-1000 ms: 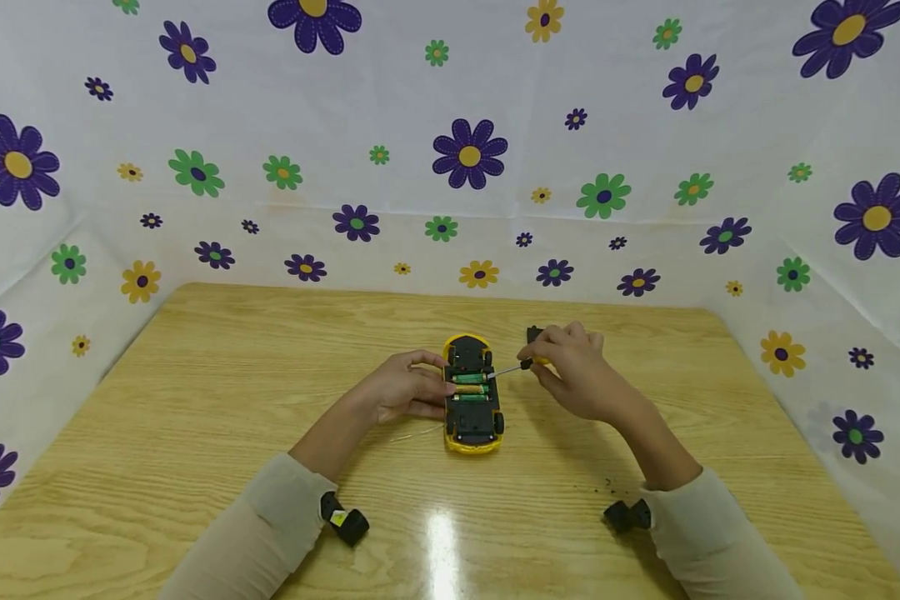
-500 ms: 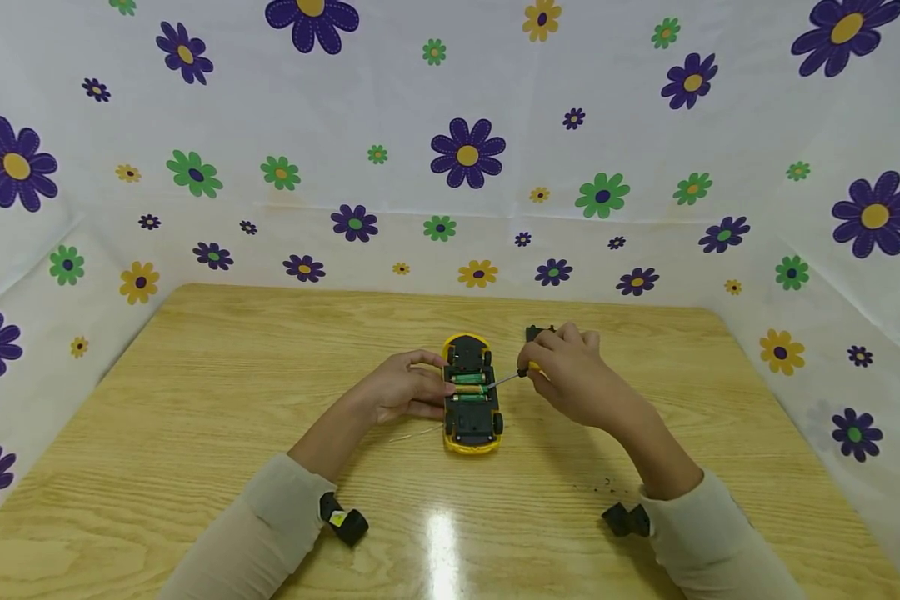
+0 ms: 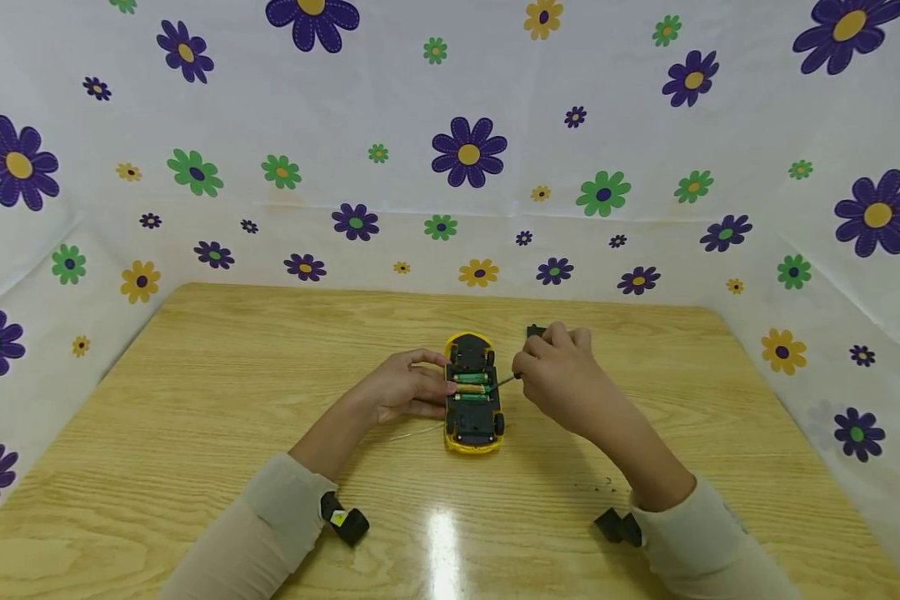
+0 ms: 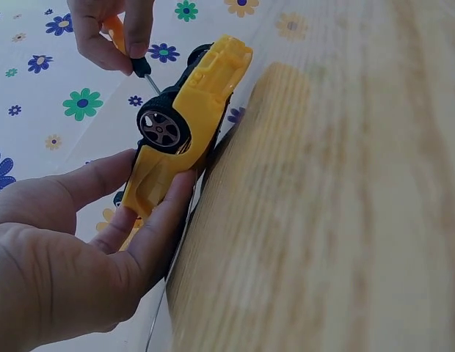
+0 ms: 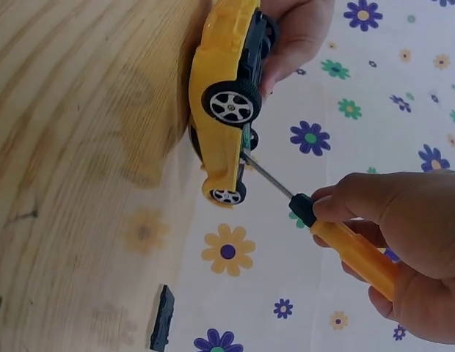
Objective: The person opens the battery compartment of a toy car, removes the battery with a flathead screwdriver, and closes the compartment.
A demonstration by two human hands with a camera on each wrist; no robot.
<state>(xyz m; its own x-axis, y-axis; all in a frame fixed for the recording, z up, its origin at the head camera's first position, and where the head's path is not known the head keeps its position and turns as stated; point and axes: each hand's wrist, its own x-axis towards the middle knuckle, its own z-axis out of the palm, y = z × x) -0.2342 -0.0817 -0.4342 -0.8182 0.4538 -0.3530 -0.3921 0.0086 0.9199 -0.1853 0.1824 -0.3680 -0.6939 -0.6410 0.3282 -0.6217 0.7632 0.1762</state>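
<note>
A yellow toy car [image 3: 474,423] lies upside down on the table, its black underside facing up. Several green batteries [image 3: 471,388] sit in its uncovered battery compartment. My left hand [image 3: 407,387] grips the car's left side, thumb on the underside and fingers along the body, as the left wrist view shows. In my right hand [image 3: 566,375] is a screwdriver with a yellow-orange handle [image 5: 356,257] and black collar. Its metal shaft [image 5: 271,174] slants into the right edge of the battery compartment; the very tip is hard to make out.
Beyond my right hand lies a small black plastic piece [image 5: 162,319], partly covered in the head view. A thin pale wire [image 3: 412,432] runs leftward from the car. Dark specks [image 3: 600,485] dot the wooden table [image 3: 255,358]. Flowered cloth [image 3: 300,108] encloses the back and sides.
The screwdriver tip has gone from the far battery's right end to the middle one's. My right hand has shifted slightly left and its grip has turned. The left hand stays put.
</note>
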